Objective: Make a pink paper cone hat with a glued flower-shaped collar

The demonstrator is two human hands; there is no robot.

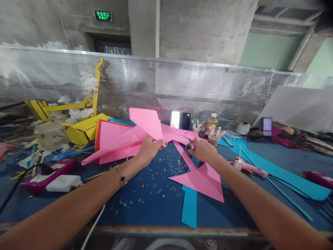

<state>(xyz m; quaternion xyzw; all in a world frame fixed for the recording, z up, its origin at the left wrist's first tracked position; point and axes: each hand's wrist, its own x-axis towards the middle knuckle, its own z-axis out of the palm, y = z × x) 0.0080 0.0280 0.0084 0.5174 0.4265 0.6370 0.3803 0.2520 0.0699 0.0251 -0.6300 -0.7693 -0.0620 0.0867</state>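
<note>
A large folded sheet of pink paper (145,121) rises over the middle of the table, and my left hand (148,151) is closed on its lower edge. In my right hand (204,150) is a pair of scissors (189,146), its loops around the fingers and its blades hidden by the hand and paper. A strip of the pink paper runs right, close to the scissors. Below my right hand lies a cut pink piece (200,182), partly over a blue paper strip (189,208). More pink, red and orange sheets lie left of my left hand.
At left are a purple power strip (49,177), a clear jar (50,135) and a yellow paper box (85,130). A pink glue gun (249,168) and long blue paper (286,173) lie right. Pen cups, a bottle (212,121) and a phone (186,121) stand behind.
</note>
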